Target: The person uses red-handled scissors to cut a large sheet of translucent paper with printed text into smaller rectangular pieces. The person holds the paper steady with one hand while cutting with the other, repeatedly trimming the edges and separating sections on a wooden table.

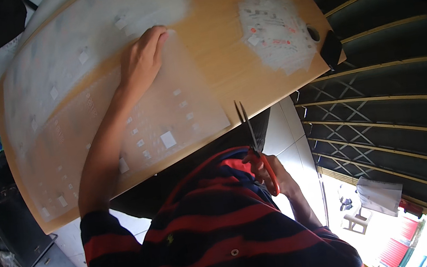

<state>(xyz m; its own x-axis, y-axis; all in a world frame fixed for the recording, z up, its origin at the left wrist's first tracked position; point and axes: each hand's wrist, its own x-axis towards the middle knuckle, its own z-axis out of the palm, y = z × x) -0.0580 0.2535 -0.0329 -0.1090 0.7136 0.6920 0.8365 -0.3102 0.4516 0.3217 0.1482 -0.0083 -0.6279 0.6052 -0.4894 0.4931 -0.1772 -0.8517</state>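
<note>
A translucent printed sheet [200,100] with small white squares lies over the near part of the wooden table [219,40]. My left hand [145,58] reaches across it, its fingers curled closed at the sheet's far right corner; the fingertips are partly hidden. In my right hand [282,175], low beside my body at the table's near edge, is a pair of scissors [271,174] with red handles. Their long dark blades point up over the table edge, slightly apart, to the right of the sheet and not touching it.
Another pale translucent sheet [65,50] covers the far left of the table. A patch of printed film [275,26] with red marks lies at the right, near a round hole [313,33] and a dark object [330,50] on the corner. A slatted shutter [375,78] stands at the right.
</note>
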